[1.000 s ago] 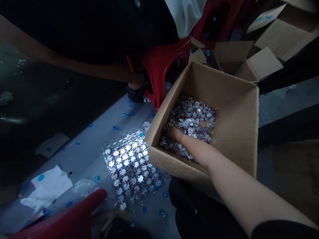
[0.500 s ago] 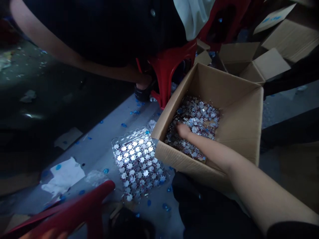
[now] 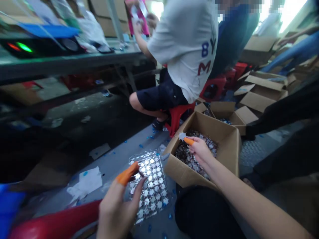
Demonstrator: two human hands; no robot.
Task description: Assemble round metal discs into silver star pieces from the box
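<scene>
Right hand pinches flat, spiky-edged disc | cardboard box: glinting pieces

A busy workshop or small factory floor, where assembly seems to be done by hand. A long workbench runs along the left, carrying a black device with red and green lights and some white plastic bags. A person in a white T-shirt sits at it on a red plastic stool, with other people around. An open cardboard box holds a heap of small silvery discs; rows of similar discs fill a clear tray beside it. More open cartons crowd the right, and blue scraps litter the grey floor.
</scene>
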